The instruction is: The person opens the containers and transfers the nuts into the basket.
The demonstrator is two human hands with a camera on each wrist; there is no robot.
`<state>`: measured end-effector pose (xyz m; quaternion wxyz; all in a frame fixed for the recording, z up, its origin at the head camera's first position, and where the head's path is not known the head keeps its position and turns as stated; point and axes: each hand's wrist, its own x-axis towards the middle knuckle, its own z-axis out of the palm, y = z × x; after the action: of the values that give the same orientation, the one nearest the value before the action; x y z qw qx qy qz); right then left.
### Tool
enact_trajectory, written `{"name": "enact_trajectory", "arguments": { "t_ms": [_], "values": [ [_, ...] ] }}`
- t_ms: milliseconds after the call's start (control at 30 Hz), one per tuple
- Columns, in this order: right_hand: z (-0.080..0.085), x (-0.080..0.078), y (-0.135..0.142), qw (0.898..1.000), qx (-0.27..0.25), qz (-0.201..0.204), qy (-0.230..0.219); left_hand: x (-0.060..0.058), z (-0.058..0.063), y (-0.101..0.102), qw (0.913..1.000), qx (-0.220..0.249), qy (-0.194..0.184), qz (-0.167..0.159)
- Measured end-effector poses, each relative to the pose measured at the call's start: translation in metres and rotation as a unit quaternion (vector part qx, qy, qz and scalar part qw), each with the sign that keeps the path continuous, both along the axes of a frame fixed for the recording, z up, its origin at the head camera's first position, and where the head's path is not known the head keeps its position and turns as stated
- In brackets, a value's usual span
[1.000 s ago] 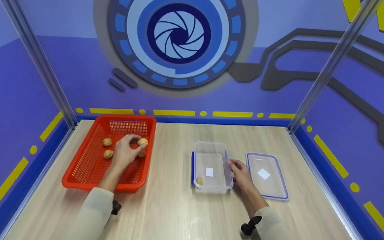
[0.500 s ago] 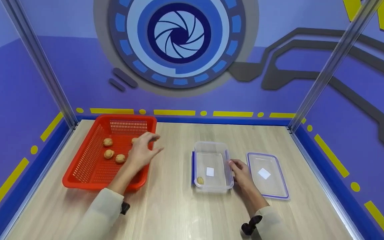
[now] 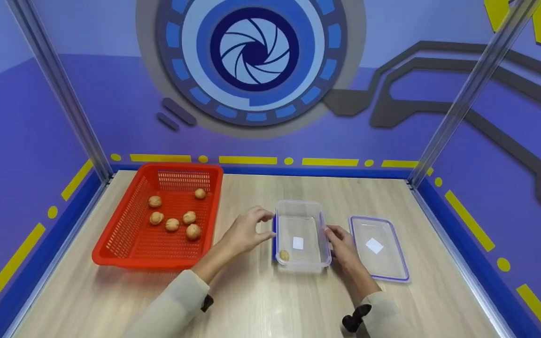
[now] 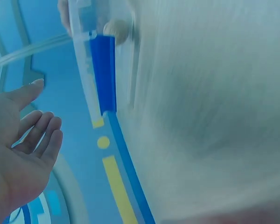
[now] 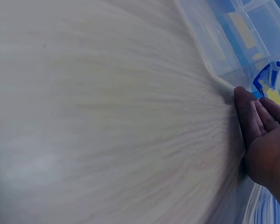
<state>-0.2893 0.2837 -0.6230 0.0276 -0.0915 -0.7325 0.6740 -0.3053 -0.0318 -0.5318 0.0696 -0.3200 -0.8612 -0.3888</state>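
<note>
My left hand (image 3: pixel 247 230) hovers just left of a clear plastic food container (image 3: pixel 301 263), thumb and fingers apart with nothing between them. In the left wrist view the left hand (image 4: pixel 25 144) shows a bare palm beside the container's blue latch (image 4: pixel 104 74). One walnut (image 3: pixel 284 255) lies in the container's near left corner. At the opposite side my right hand (image 3: pixel 344 245) holds the container's wall near the rim. The right wrist view has its fingers (image 5: pixel 246 109) against that side by a blue latch (image 5: pixel 269 77); the thumb is mostly hidden there.
A red plastic basket (image 3: pixel 155 262) with several walnuts (image 3: pixel 172 225) stands on the left of the wooden table (image 3: pixel 256 300). The blue-rimmed lid (image 3: pixel 378 263) lies flat right of the container. Purple walls with metal posts (image 3: pixel 475 89) surround the table.
My left hand has moved right, out of the basket and over to the container. The walnut between its fingers a second ago is now in the basket. The right hand has stayed put.
</note>
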Motion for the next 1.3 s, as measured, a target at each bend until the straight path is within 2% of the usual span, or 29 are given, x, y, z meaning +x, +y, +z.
{"name": "enact_trajectory", "arguments": {
  "t_ms": [200,300,567,700,900,1067,1300],
  "values": [
    [0.0,0.0,0.0,1.0,-0.001,-0.001,0.0,0.004,-0.003,0.018,0.9984,-0.048,-0.023,-0.017],
    [-0.001,-0.001,0.0,1.0,-0.004,-0.005,0.0,0.005,-0.005,0.025,0.9965,-0.072,-0.026,-0.035],
    [-0.003,0.0,-0.001,1.0,0.003,-0.001,-0.002,0.004,-0.007,0.039,0.9884,-0.128,-0.01,-0.082],
    [-0.001,0.001,-0.001,1.0,0.003,-0.003,0.002,0.001,-0.005,0.045,0.9788,-0.182,-0.006,-0.095],
    [-0.002,-0.001,0.001,1.0,0.004,0.001,0.004,-0.003,0.0,0.052,0.9588,-0.264,0.001,-0.106],
    [-0.003,-0.001,0.001,1.0,0.006,0.001,-0.003,-0.001,0.001,0.058,0.9454,-0.302,0.013,-0.121],
    [-0.004,-0.002,0.001,1.0,0.009,-0.008,-0.004,0.001,0.004,0.064,0.9309,-0.343,0.032,-0.121]
  ]
}}
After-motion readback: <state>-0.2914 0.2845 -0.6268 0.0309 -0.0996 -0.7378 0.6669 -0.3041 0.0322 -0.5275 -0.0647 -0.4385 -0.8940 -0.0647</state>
